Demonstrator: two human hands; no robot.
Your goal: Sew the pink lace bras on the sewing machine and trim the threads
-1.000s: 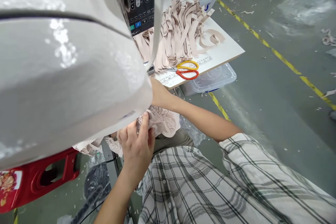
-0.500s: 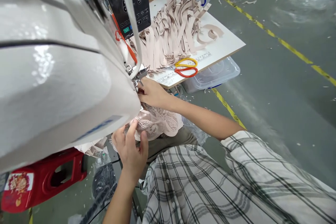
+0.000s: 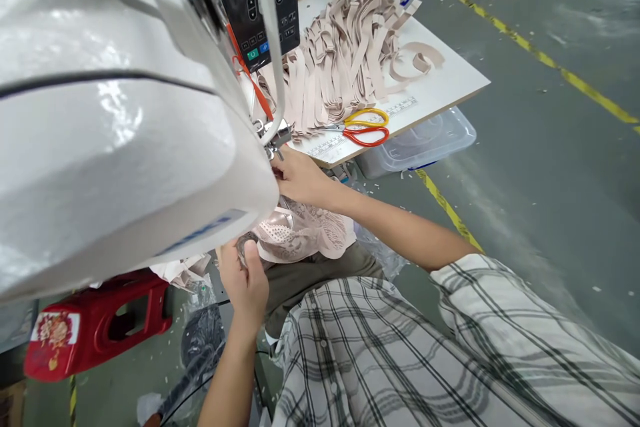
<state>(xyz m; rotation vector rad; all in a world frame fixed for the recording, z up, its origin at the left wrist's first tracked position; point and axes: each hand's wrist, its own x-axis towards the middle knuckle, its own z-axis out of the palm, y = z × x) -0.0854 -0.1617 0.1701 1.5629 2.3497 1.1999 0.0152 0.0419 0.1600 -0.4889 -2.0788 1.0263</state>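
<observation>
A pale pink lace bra (image 3: 320,230) lies across the lap and runs up under the head of a white sewing machine (image 3: 150,167). My right hand (image 3: 303,177) is beside the needle area, its fingers curled and closed on the bra, with the fingertips partly hidden. Below the machine head, at the bra's left edge, is my left hand (image 3: 246,280). Its thumb stands apart from the fingers, whose ends pass out of sight behind the machine head. Metal presser parts (image 3: 275,140) show just above my right hand.
Cut beige strips (image 3: 345,53) are heaped on the white table board (image 3: 445,80), near scissors (image 3: 363,127) with yellow and red handles. A control panel (image 3: 265,7) stands behind the machine. A lidded plastic box (image 3: 425,143) sits under the board; a red stool (image 3: 100,327) is at left.
My left hand has drawn down and left off the lace cup, its fingers passing under the machine head. My right hand stays by the needle. The whole view has shifted slightly.
</observation>
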